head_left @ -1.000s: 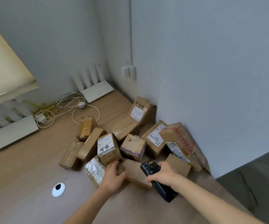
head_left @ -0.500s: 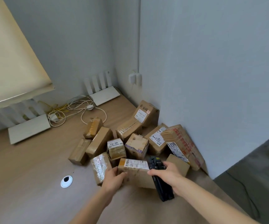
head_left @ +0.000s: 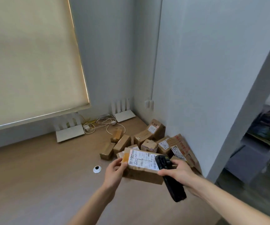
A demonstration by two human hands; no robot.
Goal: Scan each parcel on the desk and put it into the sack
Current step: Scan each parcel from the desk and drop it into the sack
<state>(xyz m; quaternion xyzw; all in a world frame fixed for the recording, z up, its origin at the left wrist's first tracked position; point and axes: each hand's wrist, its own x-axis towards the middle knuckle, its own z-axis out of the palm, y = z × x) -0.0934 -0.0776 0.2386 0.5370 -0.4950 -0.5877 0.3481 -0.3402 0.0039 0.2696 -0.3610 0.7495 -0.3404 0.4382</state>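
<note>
one parcel (head_left: 141, 166), a flat rectangular cardboard box with a white printed label and an orange sticker on its top face, is lifted just above the desk (head_left: 33, 176) in front of the pile. the left hand (head_left: 114, 172) grips its left end, thumb on top and fingers (head_left: 123, 165) curled round the edge. the right hand (head_left: 179, 173) has its fingers clenched round one black handheld scanner (head_left: 169, 174), a long matte plastic bar whose head lies over the label's right end, by the barcode.

behind, about nine more brown cardboard boxes form a pile (head_left: 149, 142) in the desk's corner against the wall; the count is unsure because they overlap. most are small and blocky, wrapped in glossy tape, several with white labels and handwritten marks; one larger box (head_left: 180, 147) carries red print.

the desk is smooth pale wood with one round white cable grommet (head_left: 97, 169). two flat white routers (head_left: 70, 134) with upright antennas sit at the back, a tangle of white and yellow cables (head_left: 98, 124) between them. one cream fabric roller blind (head_left: 29, 59) hangs at the left.
</note>
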